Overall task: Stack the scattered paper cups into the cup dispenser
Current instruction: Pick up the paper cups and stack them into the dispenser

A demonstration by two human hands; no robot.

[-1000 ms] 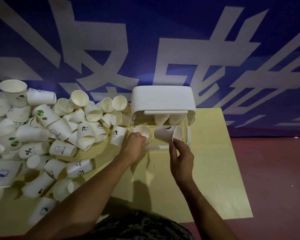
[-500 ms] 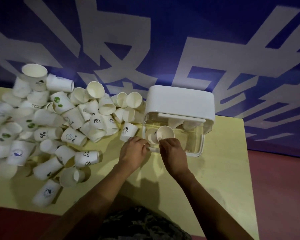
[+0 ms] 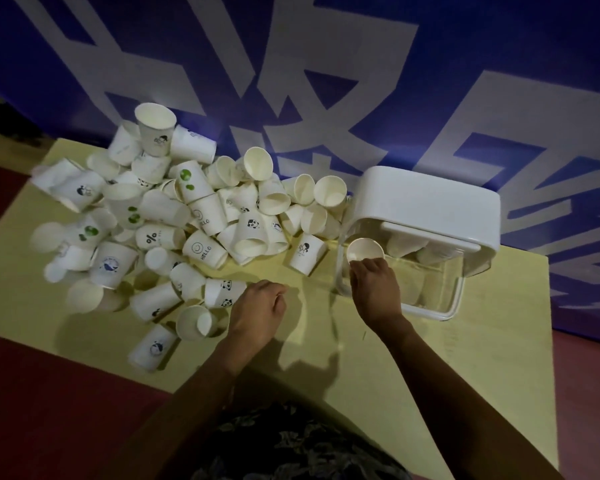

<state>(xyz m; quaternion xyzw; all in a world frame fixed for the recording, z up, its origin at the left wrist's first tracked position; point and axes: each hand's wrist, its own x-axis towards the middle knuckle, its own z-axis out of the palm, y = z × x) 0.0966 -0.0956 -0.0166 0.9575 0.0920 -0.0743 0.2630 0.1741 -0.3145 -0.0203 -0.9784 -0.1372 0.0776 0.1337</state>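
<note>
The cup dispenser [image 3: 426, 202], a white-lidded box with a clear body, stands at the right of the yellow table. My right hand [image 3: 374, 292] holds a white paper cup [image 3: 364, 249] by its lower rim at the dispenser's open left front, the cup's mouth facing me. Other cups show dimly inside the clear body. My left hand [image 3: 257, 311] hovers over the table with loosely curled fingers, empty, just right of a panda-print cup [image 3: 224, 292]. A big pile of scattered paper cups [image 3: 187, 216] covers the table's left half.
The yellow table [image 3: 482, 375] ends at a near edge and a right edge, with dark red floor [image 3: 49, 410] beyond. A blue banner with large white characters [image 3: 326, 81] hangs behind the table. A lone cup [image 3: 307, 252] lies between pile and dispenser.
My left hand has drawn back from the dispenser toward the cup pile. My right hand stays at the dispenser opening with the cup. The camera has swung left and pulled back.
</note>
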